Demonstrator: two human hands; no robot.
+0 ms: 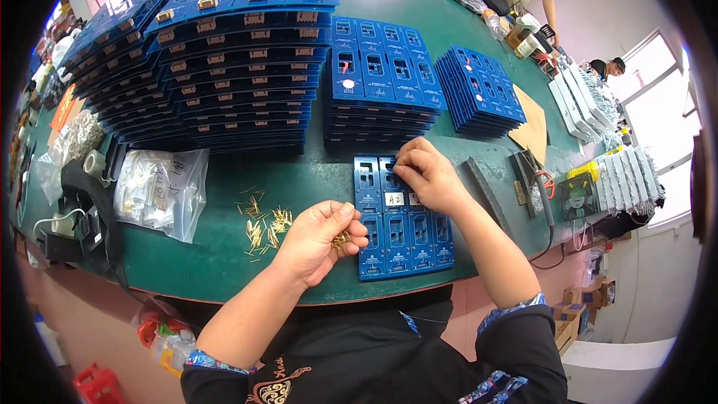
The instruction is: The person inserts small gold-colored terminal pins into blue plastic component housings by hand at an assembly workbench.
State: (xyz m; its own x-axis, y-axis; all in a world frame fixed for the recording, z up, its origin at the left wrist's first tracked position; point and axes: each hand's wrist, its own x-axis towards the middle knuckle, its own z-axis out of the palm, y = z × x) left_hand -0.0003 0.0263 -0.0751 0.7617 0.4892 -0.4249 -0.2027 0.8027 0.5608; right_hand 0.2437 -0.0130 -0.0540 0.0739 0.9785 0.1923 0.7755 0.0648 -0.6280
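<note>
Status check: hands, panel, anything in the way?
Left hand: holding gold pins. Right hand: over blue panel, hiding upper-right part. Loose pins left of panel, off it.

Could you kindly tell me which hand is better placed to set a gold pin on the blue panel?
Probably the right hand: its pinched fingers are over the blue panel, while the left hand is busy holding gold pins.

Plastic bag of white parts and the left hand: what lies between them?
In the head view, loose gold pins lie scattered on the green tabletop between the plastic bag and the left hand.
</note>
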